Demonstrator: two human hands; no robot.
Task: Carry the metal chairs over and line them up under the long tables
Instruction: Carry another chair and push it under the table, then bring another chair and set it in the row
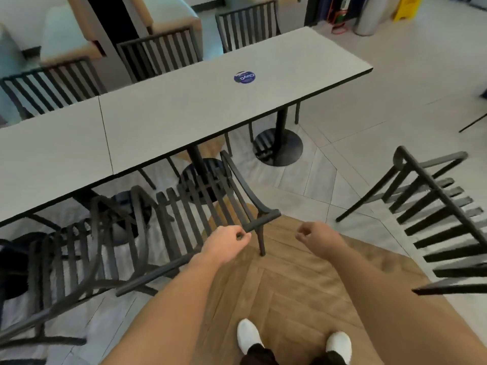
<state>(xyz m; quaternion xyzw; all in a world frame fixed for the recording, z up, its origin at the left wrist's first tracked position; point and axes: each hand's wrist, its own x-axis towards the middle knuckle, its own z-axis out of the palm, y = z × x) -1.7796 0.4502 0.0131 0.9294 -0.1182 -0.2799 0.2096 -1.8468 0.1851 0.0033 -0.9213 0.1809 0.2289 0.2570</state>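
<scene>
A dark metal slatted chair stands in front of me, its seat pushed partly under the long grey table. My left hand is curled around the right end of this chair's top back rail. My right hand hovers just right of the chair corner, fingers loosely closed on nothing. Another metal chair stands apart on the floor to my right, turned at an angle. To my left, a further chair sits at the table edge.
Three chairs line the table's far side. Round black table bases stand under the top. A blue sticker lies on the table. A yellow floor sign and a grey bin stand at the far right. My white shoes are on wood flooring.
</scene>
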